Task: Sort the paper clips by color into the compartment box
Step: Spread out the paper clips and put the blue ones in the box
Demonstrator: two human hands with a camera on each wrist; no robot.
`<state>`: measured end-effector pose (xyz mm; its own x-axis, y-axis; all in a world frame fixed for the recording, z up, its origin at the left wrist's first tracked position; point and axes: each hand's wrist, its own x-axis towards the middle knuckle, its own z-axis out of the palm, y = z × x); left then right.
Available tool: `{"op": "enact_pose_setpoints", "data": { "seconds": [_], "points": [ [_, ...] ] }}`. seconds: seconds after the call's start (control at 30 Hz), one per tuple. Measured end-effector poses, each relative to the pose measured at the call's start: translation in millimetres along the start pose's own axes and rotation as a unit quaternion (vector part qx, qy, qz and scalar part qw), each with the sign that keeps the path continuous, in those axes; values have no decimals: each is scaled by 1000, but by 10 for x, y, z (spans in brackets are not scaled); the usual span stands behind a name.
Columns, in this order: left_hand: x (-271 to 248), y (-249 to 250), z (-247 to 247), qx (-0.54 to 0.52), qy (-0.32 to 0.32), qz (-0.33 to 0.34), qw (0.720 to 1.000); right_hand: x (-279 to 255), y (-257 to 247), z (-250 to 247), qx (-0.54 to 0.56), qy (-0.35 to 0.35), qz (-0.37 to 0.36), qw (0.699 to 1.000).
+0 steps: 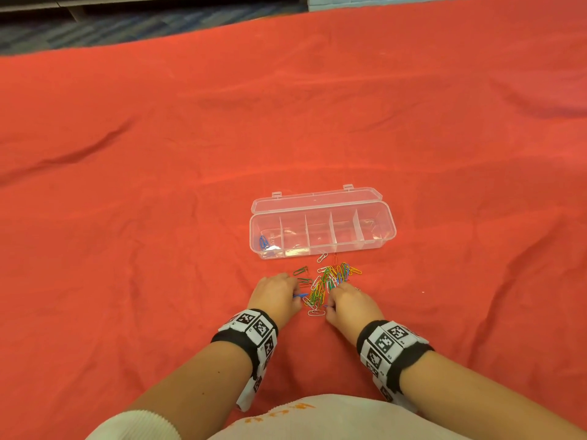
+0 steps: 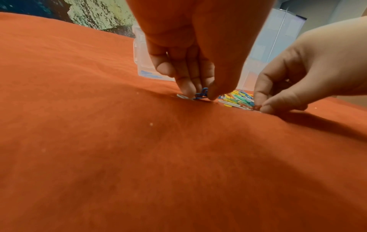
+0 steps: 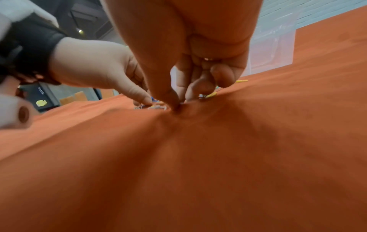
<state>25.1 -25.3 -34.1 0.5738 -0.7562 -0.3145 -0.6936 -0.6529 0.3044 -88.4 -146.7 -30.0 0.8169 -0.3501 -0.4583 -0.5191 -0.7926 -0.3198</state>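
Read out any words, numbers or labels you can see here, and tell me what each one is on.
No text can be read here.
Wrist bands: black-and-white square marker codes with tiny characters beside them, too small to read.
Shirt: orange marks, too blurred to read.
Compartment box: clear plastic, with no label in view.

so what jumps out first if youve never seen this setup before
The heap of colored paper clips on the red cloth draws the eye, with both hands at its near edge. The left hand pinches a blue clip, and the right hand picks at the pile. Just beyond lies the clear compartment box, lid open, with only blue clips in its leftmost compartment.
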Motion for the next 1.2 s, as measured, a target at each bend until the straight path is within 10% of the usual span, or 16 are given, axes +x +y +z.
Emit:
{"op": "enact_pose_setpoints", "data": {
  "seconds": [0.77,1.2],
  "points": [
    [89,-222,-834,-217,191,-89,953,416,-610,-826,285,66,-3,956],
    [364,-385,-897,-167,86,-204,961,832,-923,-817,253,35,60,965]
  ]
}}
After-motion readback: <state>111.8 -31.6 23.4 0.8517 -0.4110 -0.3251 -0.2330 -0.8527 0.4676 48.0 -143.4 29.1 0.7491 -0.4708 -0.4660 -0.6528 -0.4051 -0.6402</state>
